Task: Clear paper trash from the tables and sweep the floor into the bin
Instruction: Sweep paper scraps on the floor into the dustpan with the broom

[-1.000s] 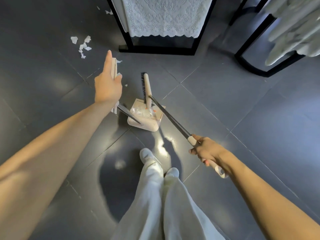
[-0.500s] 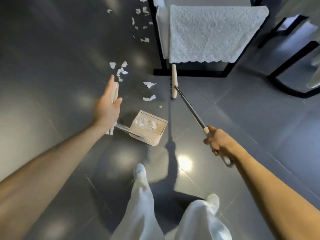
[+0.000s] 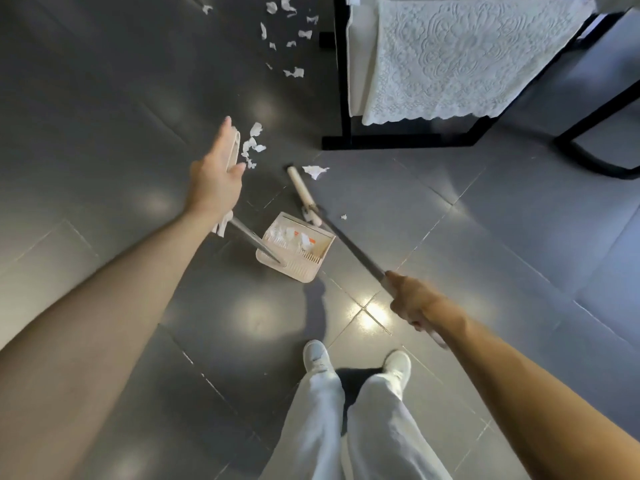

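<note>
Clenches the right hand (image 3: 412,303) round the grip of the dark-shafted broom with the long beige head (image 3: 304,195); holds with the left hand (image 3: 214,178) the top grip of the long-handled beige plastic dustpan (image 3: 301,270), forefinger straight along it. Finds the broom head forward and left of the right hand, long axis running away from it, near end at the pan's open lip. Leaves one torn white paper scrap (image 3: 315,171) just beyond the head's far end; a cluster of white shreds (image 3: 252,147) beside the left fingertips. Probably calls for a right-hand reach past the scrap, then a drag back toward the pan
</note>
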{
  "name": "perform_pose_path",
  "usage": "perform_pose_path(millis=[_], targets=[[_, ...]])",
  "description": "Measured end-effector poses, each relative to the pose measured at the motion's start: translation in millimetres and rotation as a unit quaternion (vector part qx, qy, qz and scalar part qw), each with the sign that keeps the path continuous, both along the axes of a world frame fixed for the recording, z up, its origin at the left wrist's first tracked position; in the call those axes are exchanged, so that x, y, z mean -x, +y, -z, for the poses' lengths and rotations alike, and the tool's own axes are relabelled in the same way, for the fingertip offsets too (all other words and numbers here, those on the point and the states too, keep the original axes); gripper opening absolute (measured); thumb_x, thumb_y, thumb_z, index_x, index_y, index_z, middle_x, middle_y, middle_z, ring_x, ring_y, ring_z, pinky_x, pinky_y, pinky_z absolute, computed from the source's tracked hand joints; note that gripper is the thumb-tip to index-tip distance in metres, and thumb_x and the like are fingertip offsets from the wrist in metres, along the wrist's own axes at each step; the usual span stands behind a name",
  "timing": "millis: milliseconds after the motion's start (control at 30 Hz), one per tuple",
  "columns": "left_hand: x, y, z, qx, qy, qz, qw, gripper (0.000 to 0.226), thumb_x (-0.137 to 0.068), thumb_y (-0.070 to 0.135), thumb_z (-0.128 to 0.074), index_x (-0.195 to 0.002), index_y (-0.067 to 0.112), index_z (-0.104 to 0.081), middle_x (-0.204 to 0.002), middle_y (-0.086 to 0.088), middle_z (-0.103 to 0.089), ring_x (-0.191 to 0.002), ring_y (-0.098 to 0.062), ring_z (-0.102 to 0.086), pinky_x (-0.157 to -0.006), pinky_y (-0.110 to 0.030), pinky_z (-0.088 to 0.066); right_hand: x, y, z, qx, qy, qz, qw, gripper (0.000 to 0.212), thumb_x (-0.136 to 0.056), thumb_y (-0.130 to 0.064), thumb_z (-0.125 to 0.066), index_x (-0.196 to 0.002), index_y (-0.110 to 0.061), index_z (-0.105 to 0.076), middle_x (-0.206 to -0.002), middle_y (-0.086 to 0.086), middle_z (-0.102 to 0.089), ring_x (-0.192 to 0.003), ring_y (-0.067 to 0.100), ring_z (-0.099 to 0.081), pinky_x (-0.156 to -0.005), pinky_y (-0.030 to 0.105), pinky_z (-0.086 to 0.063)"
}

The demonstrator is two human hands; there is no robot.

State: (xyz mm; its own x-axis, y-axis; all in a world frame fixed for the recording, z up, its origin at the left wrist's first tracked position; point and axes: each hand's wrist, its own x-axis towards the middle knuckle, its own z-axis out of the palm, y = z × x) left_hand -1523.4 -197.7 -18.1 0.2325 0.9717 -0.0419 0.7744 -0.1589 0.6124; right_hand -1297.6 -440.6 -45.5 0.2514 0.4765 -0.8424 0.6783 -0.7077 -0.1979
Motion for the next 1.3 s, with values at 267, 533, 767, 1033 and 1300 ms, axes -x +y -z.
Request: perform_pose_path(millis=[267,533,767,1033,1300], targets=[[14.7,11.0,1.8,-0.018,-0.001,0.006,1.000,0.068,-0.092,0.011,-0.057,-0.150,0.029,-0.026,-0.142,0.008,-0.049,-0.121,-0.028,-0.052,-0.094,-0.021,-0.035,-7.3,-5.2,-44.4,-0.017,-0.012,-0.035,0.999,0.062,-0.090,-0.001,-0.047,-0.140,-0.037,-0.038,-0.086,0.006,-0.053,-0.038,0.016,-0.049,-0.030,0.015,-0.035],[33.3,31.8,4.4,-0.024,0.018,-0.051,0.998,0.068,-0.094,0.015,-0.055,-0.151,0.031,-0.022,-0.134,-0.001,-0.057,-0.106,-0.037,-0.055,-0.085,-0.026,-0.038,-37.3,92.8,-32.1,-0.097,-0.052,-0.027,0.994,0.056,-0.094,-0.005,-0.047,-0.143,-0.030,-0.035,-0.093,0.011,-0.054,-0.061,0.021,-0.059,-0.041,0.022,-0.044],[17.6,67.8,7.9,-0.029,0.009,-0.055,0.998,0.067,-0.092,0.014,-0.058,-0.149,0.032,-0.027,-0.135,0.004,-0.057,-0.109,-0.030,-0.057,-0.081,-0.017,-0.035,-55.4,168.5,-12.2,-0.052,-0.054,-0.090,0.993,0.046,-0.094,-0.001,-0.044,-0.138,-0.013,-0.041,-0.079,0.009,-0.054,-0.050,0.014,-0.056,-0.034,0.019,-0.039],[7.0,90.1,4.8,-0.024,0.025,-0.049,0.998,0.066,-0.092,0.017,-0.058,-0.149,0.032,-0.029,-0.134,0.002,-0.058,-0.109,-0.031,-0.057,-0.081,-0.014,-0.033,-82.6,136.8,-39.0,0.058,0.102,-0.029,0.993,0.054,-0.091,0.001,-0.054,-0.138,-0.020,-0.039,-0.068,0.011,-0.047,-0.046,0.015,-0.041,-0.042,0.025,-0.035],[13.4,73.8,-1.7,0.010,-0.010,0.011,1.000,0.067,-0.092,0.015,-0.058,-0.148,0.036,-0.028,-0.137,0.010,-0.053,-0.115,-0.020,-0.057,-0.085,-0.009,-0.033,-83.0,79.7,-53.8,0.005,0.091,0.118,0.989,0.071,-0.090,-0.006,-0.061,-0.145,-0.040,-0.032,-0.075,0.012,-0.055,-0.047,0.014,-0.045,-0.041,0.023,-0.040]])
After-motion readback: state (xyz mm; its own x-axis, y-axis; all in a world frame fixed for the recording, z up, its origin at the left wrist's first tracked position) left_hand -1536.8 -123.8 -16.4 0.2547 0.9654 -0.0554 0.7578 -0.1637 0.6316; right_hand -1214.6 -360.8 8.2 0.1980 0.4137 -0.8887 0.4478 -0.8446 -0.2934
